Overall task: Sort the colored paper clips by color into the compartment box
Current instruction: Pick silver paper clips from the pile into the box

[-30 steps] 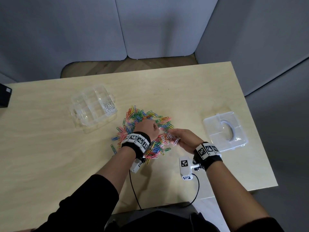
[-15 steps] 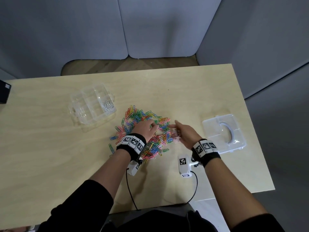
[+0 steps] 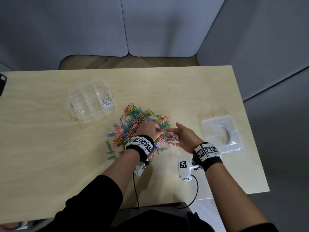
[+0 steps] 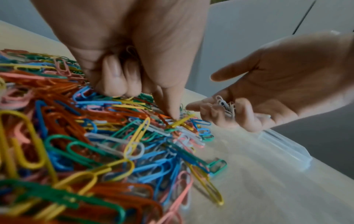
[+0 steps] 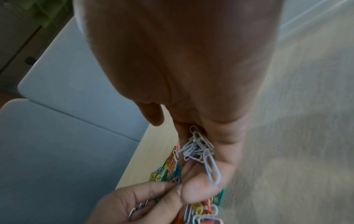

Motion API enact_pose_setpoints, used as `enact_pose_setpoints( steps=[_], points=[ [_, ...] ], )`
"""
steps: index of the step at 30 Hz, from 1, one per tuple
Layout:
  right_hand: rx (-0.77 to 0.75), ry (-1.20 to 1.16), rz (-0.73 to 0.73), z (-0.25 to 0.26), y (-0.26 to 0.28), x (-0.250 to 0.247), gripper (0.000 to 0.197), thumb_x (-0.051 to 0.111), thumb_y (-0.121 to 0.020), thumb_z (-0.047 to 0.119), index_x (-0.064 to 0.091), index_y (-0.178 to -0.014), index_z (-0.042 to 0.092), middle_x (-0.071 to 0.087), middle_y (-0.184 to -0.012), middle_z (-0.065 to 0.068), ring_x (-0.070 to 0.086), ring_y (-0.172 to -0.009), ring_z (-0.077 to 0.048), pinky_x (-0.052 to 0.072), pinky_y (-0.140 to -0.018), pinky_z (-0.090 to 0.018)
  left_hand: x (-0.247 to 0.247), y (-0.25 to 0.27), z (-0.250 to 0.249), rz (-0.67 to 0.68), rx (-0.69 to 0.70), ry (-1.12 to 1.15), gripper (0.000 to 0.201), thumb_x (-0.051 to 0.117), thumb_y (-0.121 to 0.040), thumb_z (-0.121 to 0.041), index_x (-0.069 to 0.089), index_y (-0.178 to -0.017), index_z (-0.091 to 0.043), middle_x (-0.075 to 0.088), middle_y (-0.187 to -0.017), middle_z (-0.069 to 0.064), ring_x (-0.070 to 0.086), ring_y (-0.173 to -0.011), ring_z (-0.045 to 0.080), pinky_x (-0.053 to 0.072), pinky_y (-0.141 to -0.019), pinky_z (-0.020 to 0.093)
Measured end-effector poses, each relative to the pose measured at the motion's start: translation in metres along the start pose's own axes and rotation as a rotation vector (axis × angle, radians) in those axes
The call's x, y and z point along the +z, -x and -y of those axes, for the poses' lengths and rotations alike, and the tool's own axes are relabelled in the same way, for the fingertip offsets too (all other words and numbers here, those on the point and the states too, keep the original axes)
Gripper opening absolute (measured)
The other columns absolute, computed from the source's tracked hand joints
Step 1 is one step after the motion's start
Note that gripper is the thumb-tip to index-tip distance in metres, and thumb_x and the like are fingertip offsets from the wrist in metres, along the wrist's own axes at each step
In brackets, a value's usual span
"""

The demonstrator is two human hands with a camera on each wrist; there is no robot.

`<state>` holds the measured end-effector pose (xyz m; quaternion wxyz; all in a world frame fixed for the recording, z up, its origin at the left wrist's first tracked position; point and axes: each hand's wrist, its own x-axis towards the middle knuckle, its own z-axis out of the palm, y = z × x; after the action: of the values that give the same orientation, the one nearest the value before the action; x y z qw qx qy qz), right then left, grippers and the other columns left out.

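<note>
- Paper clips [image 3: 138, 124] in many colours lay in a loose heap near the middle of a pale wooden table [image 3: 50, 156], with a few green strays [image 3: 109, 147] just off the heap's near-left edge.
- A clear compartment box [image 3: 88, 101] stood on the table beyond and to the left of the heap, apart from it; white clips [image 3: 106, 102] lay in the compartment at its right end, the one nearest the heap.
- A clear lid [image 3: 222, 133] lay flat on the table to the right, near the table's right edge.
- The left hand [image 3: 149, 129] reached down into the heap, its fingers [image 4: 114, 78] curled under and its fingertips pressed among the clips; the wrist views showed pale clips tucked inside the curled fingers.
- The right hand [image 3: 185, 137] sat just right of the heap, palm turned toward the left hand, thumb held apart from the fingers.
- A small bundle of white clips [image 5: 201, 150] rested in the loosely curled right fingers [image 4: 247, 115], cradled rather than squeezed.
- The two hands were close together, fingertips nearly meeting above the heap's right edge.
- Both wrists wore black bands with square black-and-white markers [image 3: 205, 150], and a small white camera [image 3: 184, 168] hung under the right wrist.
</note>
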<state>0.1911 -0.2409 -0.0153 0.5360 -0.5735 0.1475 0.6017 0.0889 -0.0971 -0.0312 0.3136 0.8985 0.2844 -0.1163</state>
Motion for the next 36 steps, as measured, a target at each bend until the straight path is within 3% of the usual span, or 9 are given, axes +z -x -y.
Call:
enact_pose_setpoints(
  steps=[3,7,12,17,19,23,29,32,36],
  points=[
    [-0.091,0.212,-0.107,-0.001,-0.004,-0.002,0.034,0.049,-0.101,0.029,0.070,-0.101,0.003,0.053,-0.067,-0.003,0.050,-0.057,-0.017,0.047,-0.051,-0.026,-0.001,0.005,0.006,0.001,-0.021,0.029,0.017,0.064,-0.092,-0.032,0.071,-0.099,-0.019,0.070,-0.099,-0.003,0.065,-0.088,0.016,0.048,-0.073,0.025],
    [-0.371,0.752,-0.322,-0.001,-0.019,-0.005,0.021,0.068,-0.089,0.034,0.077,-0.076,0.020,0.051,-0.053,0.010,0.048,-0.057,-0.013,0.040,-0.066,-0.026,-0.009,0.014,0.019,0.039,-0.007,0.088,0.013,0.051,-0.098,-0.025,0.057,-0.088,-0.019,0.058,-0.068,-0.001,0.051,-0.053,0.014,0.038,-0.050,0.025],
    [-0.613,1.078,-0.498,0.009,-0.033,0.015,0.020,0.076,-0.081,0.036,0.074,-0.096,0.022,0.058,-0.072,0.010,0.054,-0.068,-0.007,0.041,-0.067,-0.022,-0.017,0.019,0.034,0.036,0.012,0.184,0.023,0.043,-0.102,-0.029,0.055,-0.087,-0.016,0.051,-0.059,0.000,0.045,-0.048,0.017,0.032,-0.048,0.027],
    [-0.546,1.090,-0.611,0.022,-0.045,0.029,0.020,0.075,-0.082,0.038,0.075,-0.088,0.019,0.068,-0.082,0.001,0.064,-0.076,-0.017,0.055,-0.073,-0.029,-0.025,0.022,0.043,-0.044,-0.005,0.093,0.029,0.055,-0.096,-0.040,0.073,-0.088,-0.018,0.062,-0.067,-0.005,0.054,-0.057,0.011,0.037,-0.057,0.023],
    [-0.518,1.123,-0.612,0.025,-0.048,0.032,0.015,0.074,-0.083,0.032,0.076,-0.085,0.017,0.073,-0.085,-0.002,0.067,-0.077,-0.019,0.057,-0.072,-0.030,-0.029,0.023,0.047,-0.096,-0.025,0.042,0.027,0.062,-0.092,-0.042,0.074,-0.091,-0.017,0.069,-0.080,-0.003,0.060,-0.069,0.013,0.047,-0.071,0.024],
    [-0.505,1.020,-0.564,0.025,-0.048,0.027,0.013,0.073,-0.084,0.029,0.073,-0.079,0.017,0.071,-0.079,0.000,0.064,-0.074,-0.015,0.052,-0.069,-0.028,-0.033,0.020,0.046,-0.202,0.010,0.029,0.003,0.070,-0.087,-0.021,0.072,-0.089,-0.021,0.071,-0.097,-0.007,0.061,-0.081,0.010,0.052,-0.085,0.029],
    [-0.363,0.265,-0.118,0.006,-0.023,0.004,0.022,0.061,-0.092,-0.001,0.066,-0.113,-0.004,0.069,-0.081,-0.011,0.064,-0.065,-0.017,0.050,-0.057,-0.021,-0.021,0.005,0.023,-0.058,0.132,-0.128,0.019,0.069,-0.089,-0.033,0.074,-0.107,-0.028,0.070,-0.115,-0.006,0.064,-0.107,0.017,0.054,-0.092,0.035],
    [-0.231,0.039,-0.014,-0.002,-0.004,-0.006,0.023,0.057,-0.096,0.005,0.065,-0.115,-0.005,0.067,-0.086,-0.015,0.062,-0.064,-0.016,0.049,-0.052,-0.021,-0.019,0.001,0.020,-0.043,0.140,-0.182,0.016,0.066,-0.091,-0.034,0.077,-0.100,-0.026,0.073,-0.106,-0.005,0.067,-0.100,0.018,0.056,-0.085,0.031],
    [-0.282,0.445,-0.111,-0.013,0.006,-0.029,0.017,0.074,-0.087,0.022,0.075,-0.094,0.007,0.053,-0.060,0.003,0.044,-0.058,-0.013,0.038,-0.052,-0.020,-0.016,0.002,0.021,-0.043,0.148,-0.129,0.017,0.067,-0.090,-0.032,0.076,-0.091,-0.017,0.073,-0.093,-0.002,0.067,-0.085,0.016,0.055,-0.078,0.028]
  ],
)
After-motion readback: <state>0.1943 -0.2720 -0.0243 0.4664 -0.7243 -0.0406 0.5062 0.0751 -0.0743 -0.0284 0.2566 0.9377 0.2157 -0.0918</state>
